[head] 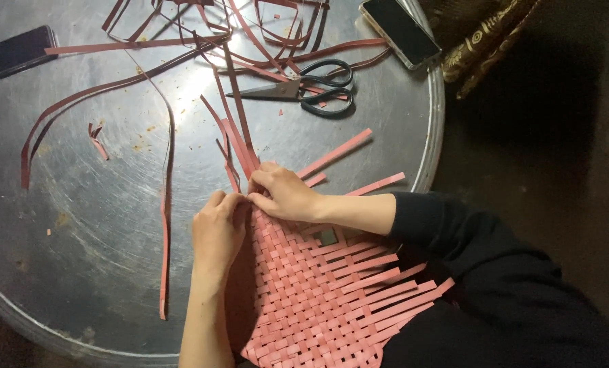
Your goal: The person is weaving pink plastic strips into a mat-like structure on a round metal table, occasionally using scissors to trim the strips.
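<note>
On round metal table [79,225], both hands — left hand [217,230], right hand [282,193] — pinch woven mat [311,293].

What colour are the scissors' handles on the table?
Black, on the scissors lying on the round metal table; the head view shows them.

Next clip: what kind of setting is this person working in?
Probably a home or small informal craft spot, not a factory. Both hands work a pink woven strip mat at a round metal table, with loose strips, scissors and two phones lying about.
</note>
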